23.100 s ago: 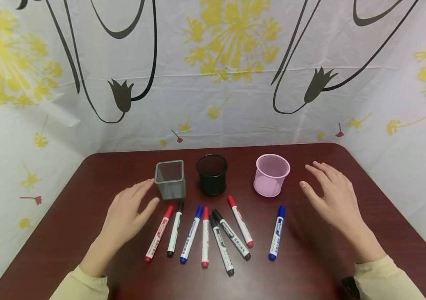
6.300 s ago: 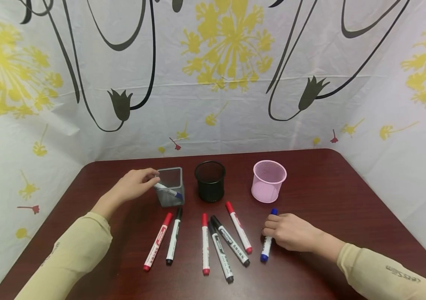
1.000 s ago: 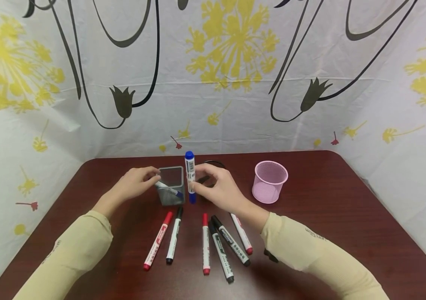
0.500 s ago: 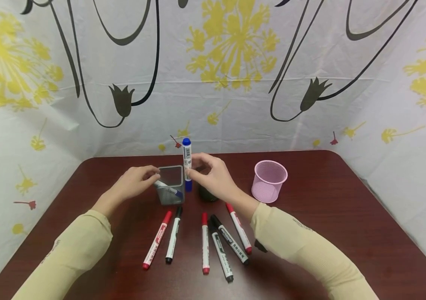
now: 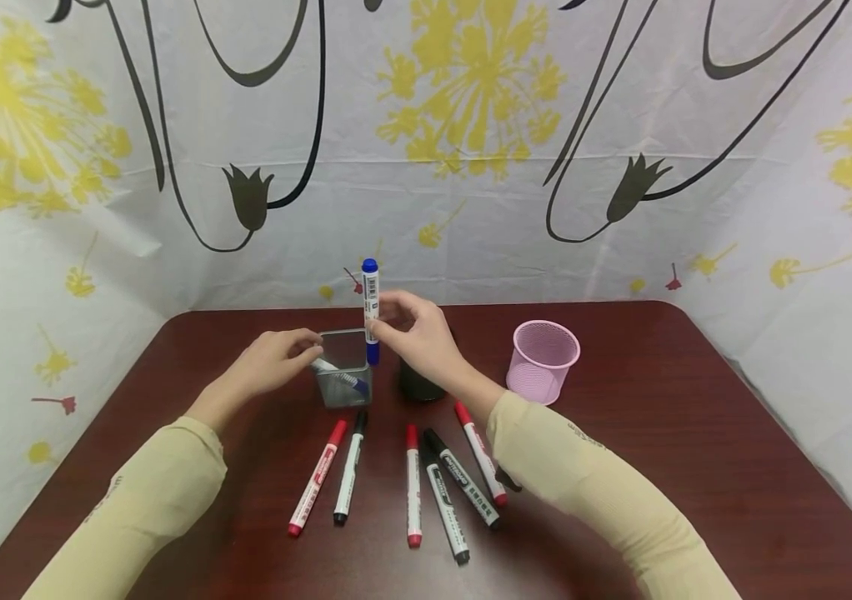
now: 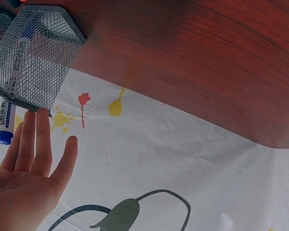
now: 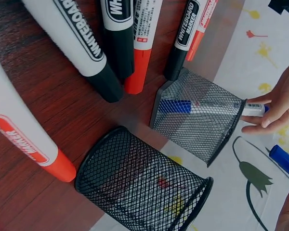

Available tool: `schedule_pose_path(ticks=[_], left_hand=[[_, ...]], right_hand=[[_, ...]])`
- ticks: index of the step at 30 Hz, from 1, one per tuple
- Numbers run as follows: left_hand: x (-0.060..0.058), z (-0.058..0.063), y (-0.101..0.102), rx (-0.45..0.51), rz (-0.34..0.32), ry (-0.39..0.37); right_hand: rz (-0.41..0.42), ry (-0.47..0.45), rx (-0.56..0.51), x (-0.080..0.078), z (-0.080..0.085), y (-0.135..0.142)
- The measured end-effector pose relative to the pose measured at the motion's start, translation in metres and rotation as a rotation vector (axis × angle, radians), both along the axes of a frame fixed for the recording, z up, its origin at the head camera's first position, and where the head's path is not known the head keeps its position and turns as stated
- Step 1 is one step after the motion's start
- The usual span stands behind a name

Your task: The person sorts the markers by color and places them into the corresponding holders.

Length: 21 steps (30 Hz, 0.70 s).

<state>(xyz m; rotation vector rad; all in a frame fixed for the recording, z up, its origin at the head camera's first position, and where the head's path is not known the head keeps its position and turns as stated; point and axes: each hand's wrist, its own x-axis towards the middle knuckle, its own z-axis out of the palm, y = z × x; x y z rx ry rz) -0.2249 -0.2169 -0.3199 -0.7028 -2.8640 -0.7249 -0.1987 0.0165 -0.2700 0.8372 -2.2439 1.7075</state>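
My left hand (image 5: 268, 362) pinches the end of a blue marker (image 5: 343, 377) that leans inside the grey square mesh pen holder (image 5: 354, 396). In the left wrist view, some fingers (image 6: 42, 139) reach the holder's rim, and the thumb lies at the marker's blue end (image 6: 5, 137). My right hand (image 5: 422, 337) pinches a second blue marker (image 5: 371, 292) upright, at the holder's right rim, its lower end overlapping that rim from the head view. The right wrist view catches only that marker's blue cap (image 7: 284, 160). Behind my right hand, the black round mesh holder (image 5: 420, 385) is partly hidden.
A pink round mesh holder (image 5: 542, 367) stands to the right. In front lie red markers (image 5: 317, 479) (image 5: 414, 492) (image 5: 482, 454) and black markers (image 5: 351, 471) (image 5: 463, 479) (image 5: 447, 512). A printed cloth (image 5: 471, 225) hangs behind the brown table (image 5: 659, 467).
Earlier, the left hand took a blue marker from the row into the grey holder, and the right took another from the table. Over the last second, the right hand rose slightly with its marker.
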Motion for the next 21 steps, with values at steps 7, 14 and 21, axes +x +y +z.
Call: schedule_pose_path(ticks=[7,14,21], left_hand=[[0.000,0.001,0.001,-0.001,0.003,-0.002],[0.001,0.001,0.001,0.003,0.009,-0.014],[0.001,0.001,0.002,0.002,0.015,-0.024]], right_hand=[[0.005,0.000,0.000,-0.004,-0.001,-0.006],[0.015,-0.016,-0.011,-0.023,-0.017,-0.011],[0.006,-0.019,-0.003,-0.038,-0.031,-0.017]])
